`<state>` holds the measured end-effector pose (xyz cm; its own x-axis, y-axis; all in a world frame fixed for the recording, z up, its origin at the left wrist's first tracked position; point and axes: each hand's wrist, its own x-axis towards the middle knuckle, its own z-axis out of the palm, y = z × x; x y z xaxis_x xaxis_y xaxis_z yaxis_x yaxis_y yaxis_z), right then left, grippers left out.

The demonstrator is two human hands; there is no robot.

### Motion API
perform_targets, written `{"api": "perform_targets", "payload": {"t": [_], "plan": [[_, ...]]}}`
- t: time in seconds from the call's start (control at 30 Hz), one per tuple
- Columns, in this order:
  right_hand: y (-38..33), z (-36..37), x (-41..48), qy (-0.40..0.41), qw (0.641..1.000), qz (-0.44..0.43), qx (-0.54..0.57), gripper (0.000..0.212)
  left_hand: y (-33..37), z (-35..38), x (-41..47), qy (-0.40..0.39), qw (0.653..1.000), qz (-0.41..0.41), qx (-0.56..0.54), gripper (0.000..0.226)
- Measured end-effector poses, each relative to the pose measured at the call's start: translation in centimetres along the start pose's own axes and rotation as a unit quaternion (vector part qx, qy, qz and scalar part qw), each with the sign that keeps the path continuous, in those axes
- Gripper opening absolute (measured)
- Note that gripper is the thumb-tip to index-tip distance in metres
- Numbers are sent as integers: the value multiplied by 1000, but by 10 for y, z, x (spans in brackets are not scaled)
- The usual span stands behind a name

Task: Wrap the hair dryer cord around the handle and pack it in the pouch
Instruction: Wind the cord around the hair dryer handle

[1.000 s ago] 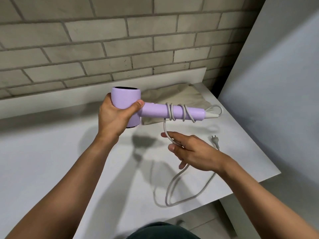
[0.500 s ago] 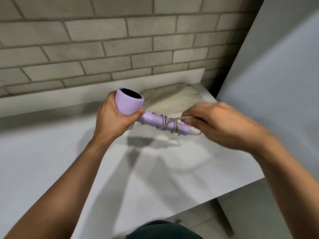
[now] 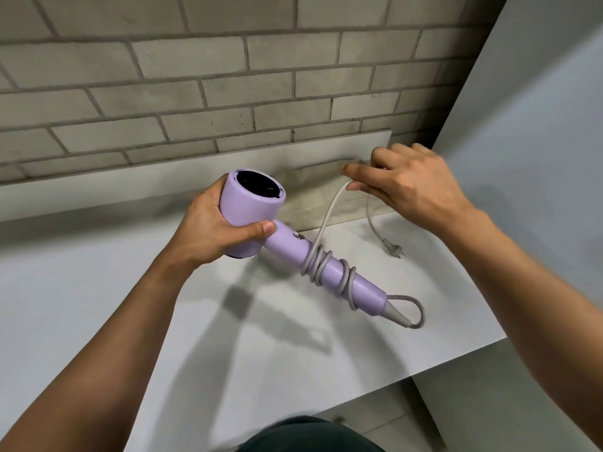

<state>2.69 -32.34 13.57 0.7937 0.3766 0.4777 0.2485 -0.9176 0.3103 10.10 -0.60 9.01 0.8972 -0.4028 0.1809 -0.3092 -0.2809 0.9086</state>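
- Brick wall [image 3: 228, 76]: runs behind the whole scene; a low pale upstand [image 3: 114, 187] lines its foot along the back of the table [image 3: 81, 305].
- Pouch [image 3: 310, 197]: beige cloth, lying flat at the back right of the table against the upstand, partly hidden by the dryer head and the right grip.
- Grey panel [image 3: 538, 141]: stands to the right and closes off that side next to the pouch.
- Table edges: the front edge slants down to the left and meets the right edge in a corner below the right forearm; floor [image 3: 375, 415] shows beneath it. The table's left half lies open.
- Left grip [image 3: 215, 233]: fingers wrapped round the head of the hair dryer [image 3: 251, 207], thumb pressed on its front.
- Hair dryer: lilac, held above the table centre, its handle [image 3: 332, 272] slanting down to the right.
- Cord [image 3: 329, 210]: grey, coiled in several turns round the handle, with a small loop at the handle's end.
- Right grip [image 3: 414, 187]: over the pouch, fingers curled, pinching the cord strand that rises from the coils; the plug [image 3: 393, 251] rests near the table below.
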Motion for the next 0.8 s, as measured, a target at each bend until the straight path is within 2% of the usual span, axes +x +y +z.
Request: {"api": "perform_targets", "payload": {"t": [0.07,0.27,0.4,0.47,0.5,0.53,0.57,0.6,0.63,0.7,0.8], "plan": [[0,14,-2,12,1000,2,7,38,3,0,0,0,1000,1,-27,70],[-13,41,-16,-20,995,31,94,45,14,4,2,30,992,19,-122,64],[-22,56,-27,-95,993,8,71,51,19,13,5,65,986,9,-152,62],[-27,72,-28,-154,973,172,20,46,19,18,8,94,981,0,-169,61],[-33,69,-26,-211,944,251,43,46,18,19,10,108,979,-2,-173,61],[-45,69,-32,-209,938,254,111,42,16,20,12,121,977,-4,-173,63],[-58,74,-43,-150,962,163,162,39,15,21,14,136,977,-5,-165,64],[-71,69,-46,-150,962,107,203,41,14,23,16,155,977,-9,-148,64],[-74,70,-50,-152,967,64,194,44,14,24,16,176,977,-13,-123,65],[-83,49,-41,-160,963,63,209,42,14,27,16,215,974,-22,-70,69],[-98,38,-47,-199,947,47,246,27,7,28,15,252,967,-40,-27,74]]}}
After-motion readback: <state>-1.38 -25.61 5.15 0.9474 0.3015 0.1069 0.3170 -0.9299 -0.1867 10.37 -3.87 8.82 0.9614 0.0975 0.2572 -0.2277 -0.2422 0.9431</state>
